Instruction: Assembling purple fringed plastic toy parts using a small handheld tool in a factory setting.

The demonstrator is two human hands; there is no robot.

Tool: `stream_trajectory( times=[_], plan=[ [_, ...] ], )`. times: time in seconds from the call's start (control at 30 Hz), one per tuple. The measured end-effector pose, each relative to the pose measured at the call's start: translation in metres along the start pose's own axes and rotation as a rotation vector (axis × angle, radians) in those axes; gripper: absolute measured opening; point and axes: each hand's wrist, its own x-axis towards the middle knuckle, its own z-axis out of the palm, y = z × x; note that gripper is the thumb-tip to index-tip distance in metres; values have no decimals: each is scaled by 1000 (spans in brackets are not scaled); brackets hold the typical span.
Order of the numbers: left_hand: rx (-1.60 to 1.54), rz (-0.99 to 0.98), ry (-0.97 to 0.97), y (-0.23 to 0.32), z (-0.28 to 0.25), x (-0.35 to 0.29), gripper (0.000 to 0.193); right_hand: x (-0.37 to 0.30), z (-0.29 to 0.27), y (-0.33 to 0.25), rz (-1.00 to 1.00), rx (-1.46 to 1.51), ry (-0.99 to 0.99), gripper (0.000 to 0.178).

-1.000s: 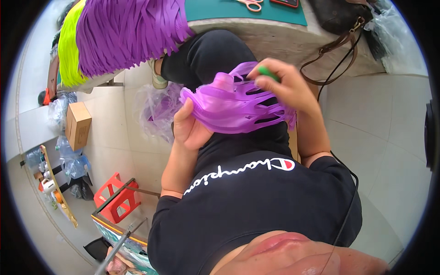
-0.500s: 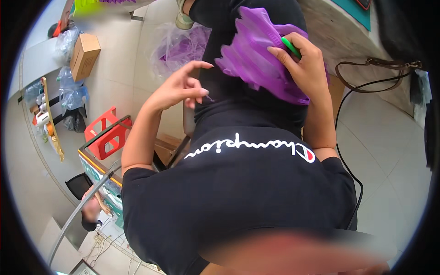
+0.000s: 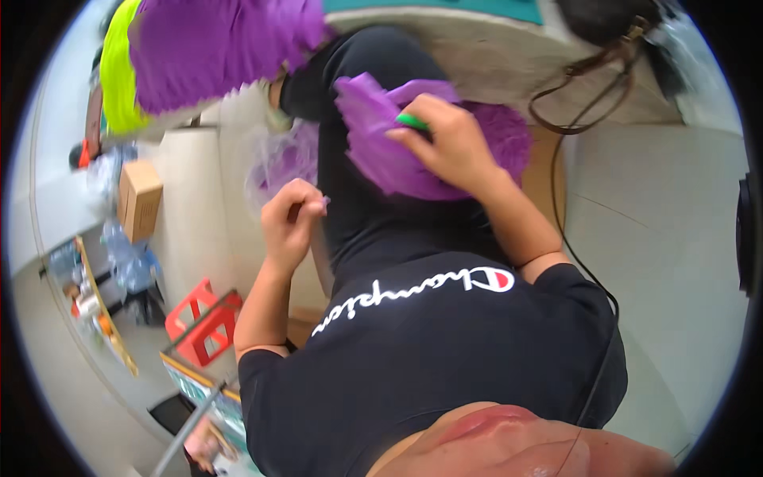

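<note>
Closed around a green tool, the right hand is over purple sheeting lying across the black trousers; left of the trousers, the left hand pinches a small purple scrap; farther left of them lies a clear plastic bag.

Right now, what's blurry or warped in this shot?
In the head view, the purple pile and the purple plastic in the right hand look smeared, while the white lettering on the shirt is crisper; also in the head view, the fisheye lens curves straight edges toward its black rim, and the floor looks pale and bright.
</note>
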Motion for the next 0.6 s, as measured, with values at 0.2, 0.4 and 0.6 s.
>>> stream_trajectory(
  times=[0.2, 0.4, 0.6],
  plan=[
    [369, 780, -202, 71, 102, 86, 19, -3, 2, -6, 45, -166, -93, 18],
    [545, 482, -185, 72, 147, 113, 63, -12, 36, 21, -74, 108, 269, 16],
    [75, 2, 439, 4, 81, 49, 20, -3, -14, -2, 0, 166, -19, 19]
  ],
)
